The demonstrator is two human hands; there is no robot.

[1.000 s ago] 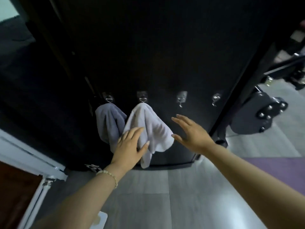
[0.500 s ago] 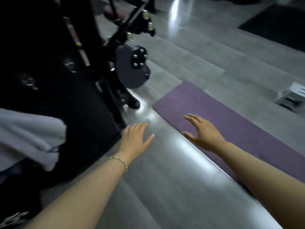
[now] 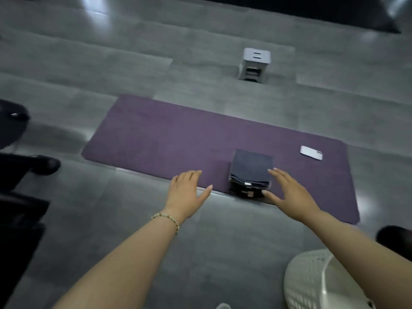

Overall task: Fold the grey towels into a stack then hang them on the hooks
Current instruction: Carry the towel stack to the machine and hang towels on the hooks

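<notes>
A stack of folded dark grey towels (image 3: pixel 252 169) lies on the near edge of a purple mat (image 3: pixel 178 139) on the floor. My right hand (image 3: pixel 289 192) hovers just right of the stack with straight spread fingers, holding nothing. My left hand (image 3: pixel 187 192), a bead bracelet on its wrist, hovers left of the stack over the mat's edge, fingers straight and empty. The hooks and the hung towels are out of view.
A white phone (image 3: pixel 311 153) lies on the mat's right part. A small grey step stool (image 3: pixel 255 63) stands beyond the mat. A white laundry basket (image 3: pixel 312 284) sits at the lower right. Dark equipment (image 3: pixel 20 166) fills the left edge.
The view has swung right from the dark cabinet with hooks and two hung towels to the mat. Both hands left the hung towel and now reach toward the folded stack.
</notes>
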